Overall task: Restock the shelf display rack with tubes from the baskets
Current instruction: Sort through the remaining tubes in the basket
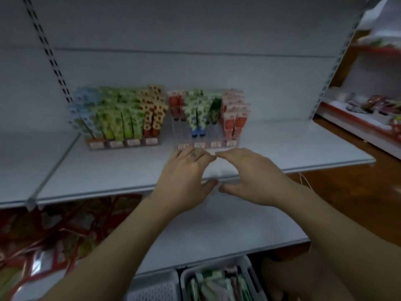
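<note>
Two clear display racks stand on the white shelf (108, 170). The left rack (121, 143) is packed with blue, green and orange tubes. The right rack (206, 144) holds red, green-and-blue, dark green and pink tubes (235, 118), with bare front lanes. My left hand (184, 172) and my right hand (245, 170) reach side by side over the shelf just in front of the right rack, fingers loosely spread, holding nothing. A white basket (217, 283) with several tubes sits at the bottom, below the lower shelf.
A second white basket (156, 287) sits to the left of the first. Red wire baskets (65, 231) with packets lie under the shelf on the left. Another stocked shelf unit (368, 109) stands to the right across a wooden floor.
</note>
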Demonstrator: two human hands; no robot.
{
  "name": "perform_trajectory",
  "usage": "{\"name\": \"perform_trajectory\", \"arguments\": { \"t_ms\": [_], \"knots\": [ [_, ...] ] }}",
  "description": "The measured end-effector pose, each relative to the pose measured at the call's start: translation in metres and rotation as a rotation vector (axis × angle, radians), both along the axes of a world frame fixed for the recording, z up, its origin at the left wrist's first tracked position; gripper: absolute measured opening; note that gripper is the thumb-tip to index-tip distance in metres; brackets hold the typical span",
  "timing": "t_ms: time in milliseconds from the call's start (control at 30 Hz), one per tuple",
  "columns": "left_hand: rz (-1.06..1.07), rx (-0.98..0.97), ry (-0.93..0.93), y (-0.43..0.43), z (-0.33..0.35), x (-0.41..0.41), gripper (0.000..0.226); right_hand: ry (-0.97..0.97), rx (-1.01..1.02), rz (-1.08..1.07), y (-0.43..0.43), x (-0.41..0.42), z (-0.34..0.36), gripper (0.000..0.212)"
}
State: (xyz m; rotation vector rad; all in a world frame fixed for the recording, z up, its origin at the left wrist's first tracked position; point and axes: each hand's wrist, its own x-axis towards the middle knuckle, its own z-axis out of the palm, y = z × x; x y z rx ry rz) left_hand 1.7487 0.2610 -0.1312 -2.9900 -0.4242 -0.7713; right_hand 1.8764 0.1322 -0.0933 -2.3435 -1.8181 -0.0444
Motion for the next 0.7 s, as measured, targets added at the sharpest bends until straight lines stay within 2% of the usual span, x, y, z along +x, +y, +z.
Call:
{"name": "perform_trajectory", "arguments": {
  "t_ms": [100, 200, 300, 500, 633, 700],
  "knots": [
    [0.05, -0.215, 0.015, -0.02, -0.062, -0.007, 0.048, 0.08, -0.18, -0.017, -0.01, -0.007, -0.051, 0.078],
    [0.122, -0.423, 0.133, -0.041, -0.125, -0.012, 0.052, 0.138, -0.405, -0.062, -0.022, -0.01, -0.113, 0.083],
    [0.175, -0.534, 0.307, -0.057, -0.187, -0.022, 0.053, 0.15, -0.601, -0.075, -0.036, -0.013, -0.171, 0.083],
    [0.214, -0.609, 0.776, -0.083, -0.282, -0.069, 0.035, 0.26, -0.963, -0.136, -0.062, -0.019, -0.258, 0.067],
    [0.191, -0.533, 0.877, -0.086, -0.302, -0.068, 0.039, 0.308, -1.057, -0.144, -0.066, -0.014, -0.275, 0.044],
    [0.172, -0.514, 0.881, -0.085, -0.304, -0.058, 0.042, 0.288, -1.077, -0.144, -0.061, -0.013, -0.283, 0.044]
  ]
}}
